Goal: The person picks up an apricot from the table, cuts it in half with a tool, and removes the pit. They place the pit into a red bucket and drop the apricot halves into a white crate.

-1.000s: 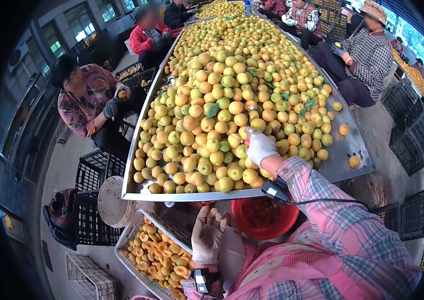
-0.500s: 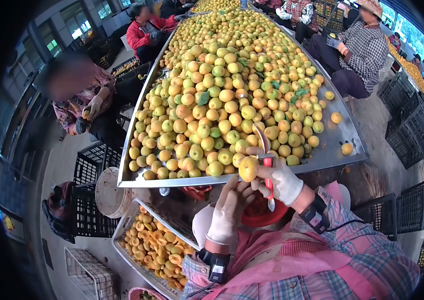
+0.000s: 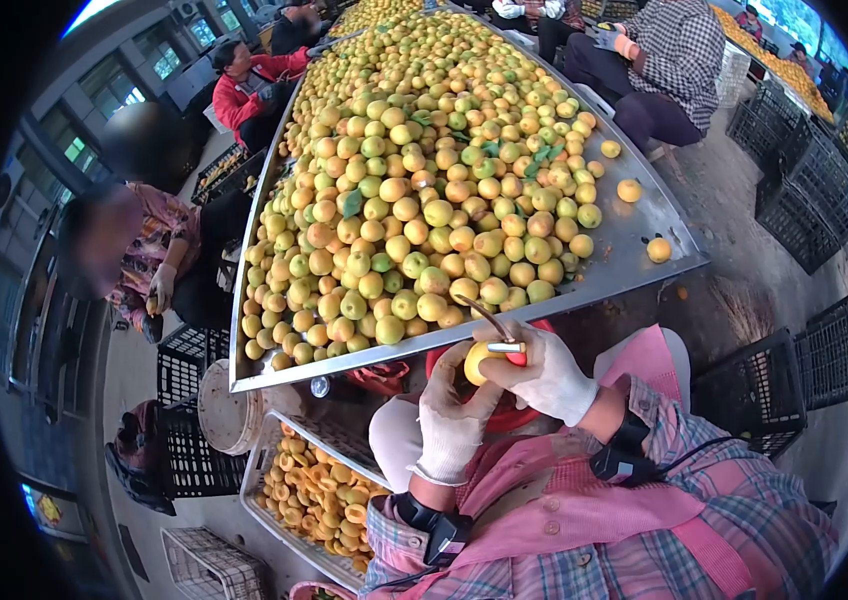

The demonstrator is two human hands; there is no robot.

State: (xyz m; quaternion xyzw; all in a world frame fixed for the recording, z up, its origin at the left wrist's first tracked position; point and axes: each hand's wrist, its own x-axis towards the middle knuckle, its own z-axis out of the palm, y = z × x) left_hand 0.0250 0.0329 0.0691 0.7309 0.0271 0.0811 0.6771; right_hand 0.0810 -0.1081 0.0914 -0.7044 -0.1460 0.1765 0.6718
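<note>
A yellow apricot (image 3: 475,364) is between my two gloved hands, just in front of the metal table's near edge. My left hand (image 3: 452,412) curls its fingers round the fruit from the left. My right hand (image 3: 550,376) grips a knife (image 3: 516,356) with a red handle and a thin curved blade, which points up and to the left past the apricot. The right fingers also lie against the fruit. Most of the handle is hidden in the right palm. Just beyond my hands, whole apricots (image 3: 394,230) are heaped on the table.
A white basket (image 3: 256,478) of halved apricots stands below left, near a white bucket (image 3: 216,410). A red basin (image 3: 514,415) is partly hidden under my hands. Black crates (image 3: 754,390) stand on both sides. Several people sit around the table (image 3: 634,275).
My left hand has moved up and closed round the apricot, which was in my right fingers. The knife has turned, hiding its lower end. The view has shifted somewhat.
</note>
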